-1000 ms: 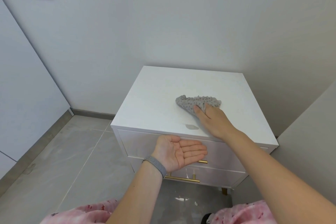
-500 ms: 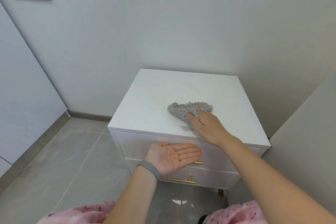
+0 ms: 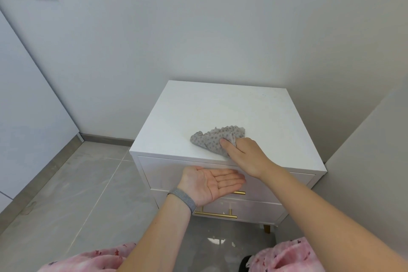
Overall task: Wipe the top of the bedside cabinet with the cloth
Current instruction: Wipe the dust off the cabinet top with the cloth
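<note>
The right hand [image 3: 247,157], gripping the cloth [image 3: 215,140], has slid it to the cabinet [image 3: 198,112] front edge, where the flat, empty left hand [image 3: 212,183] waits to catch crumbs.

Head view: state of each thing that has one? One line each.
cloth: bunched, lying on the cabinet top near its front edge, gripped by the right hand
right hand: fingers curled round the cloth
left hand: palm up, fingers straight, empty, held just below the front edge
cabinet: upright
upper drawer: closed
lower drawer: closed
</note>
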